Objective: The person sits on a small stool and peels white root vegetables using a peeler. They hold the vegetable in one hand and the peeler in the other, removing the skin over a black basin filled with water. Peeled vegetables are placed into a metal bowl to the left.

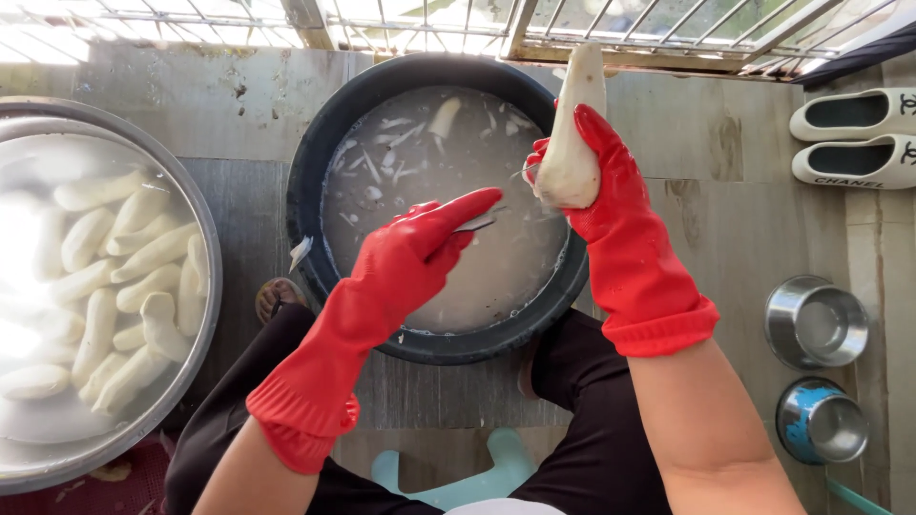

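Observation:
Both my hands wear red rubber gloves. My right hand (593, 181) grips a long, pale peeled root (575, 133), held upright over the black tub (315, 153). My left hand (429, 238) holds a small knife (477, 223) whose blade points toward the lower end of the root. The tub holds cloudy water with several floating peel scraps and one pale piece (444, 116). It stands between my knees on the tiled floor.
A wide metal basin (205, 315) at the left holds water and several peeled white roots. Two small metal bowls (816, 324) (821, 424) sit at the right, white slippers (854, 138) above them. A metal grille (477, 24) runs along the top. A pale green stool (448, 477) is under me.

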